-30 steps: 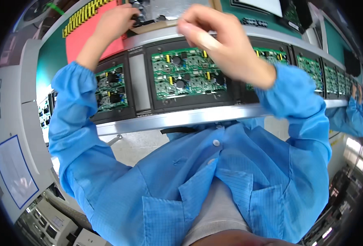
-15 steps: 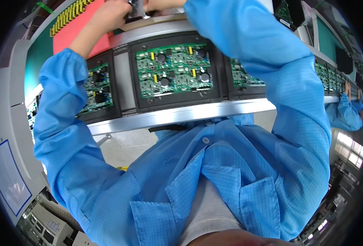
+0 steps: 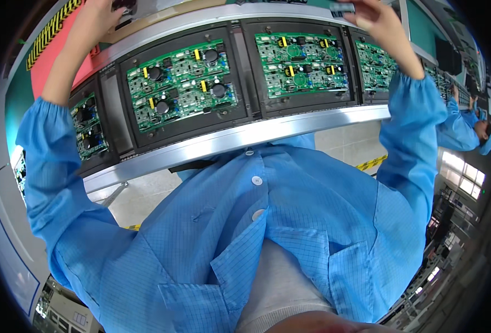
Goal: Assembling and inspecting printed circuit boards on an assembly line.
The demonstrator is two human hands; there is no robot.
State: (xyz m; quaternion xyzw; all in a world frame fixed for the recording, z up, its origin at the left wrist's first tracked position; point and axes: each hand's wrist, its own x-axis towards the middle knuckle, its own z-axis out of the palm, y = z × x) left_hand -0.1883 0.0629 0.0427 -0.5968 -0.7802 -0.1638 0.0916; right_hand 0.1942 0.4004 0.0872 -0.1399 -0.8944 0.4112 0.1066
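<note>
In the thumb and fingers of my right hand [image 3: 370,15], at the top right beyond the rail, is a small dark cylindrical capacitor [image 3: 343,9] with pale marking. My left hand [image 3: 97,21] is at the top left, fingers bent against dark, shiny small parts [image 3: 124,5]; the top edge cuts off part of it. Below lies a green circuit board panel [image 3: 181,83] in a black carrier, with several round black capacitors standing on it. A second panel [image 3: 302,65] to its right shows bare green circles at the matching spots.
A metal rail [image 3: 240,136] runs along the near side of the line. More panels sit farther left [image 3: 92,125] and right [image 3: 374,64]. A red sheet [image 3: 54,55] and a black-and-yellow striped strip [image 3: 51,36] lie at the left. Another person in a blue sleeve [image 3: 457,129] works at far right.
My right hand has swung from the top middle to the right, and the capacitor now shows in it. My left hand and the panels appear farther left as the view shifts.
</note>
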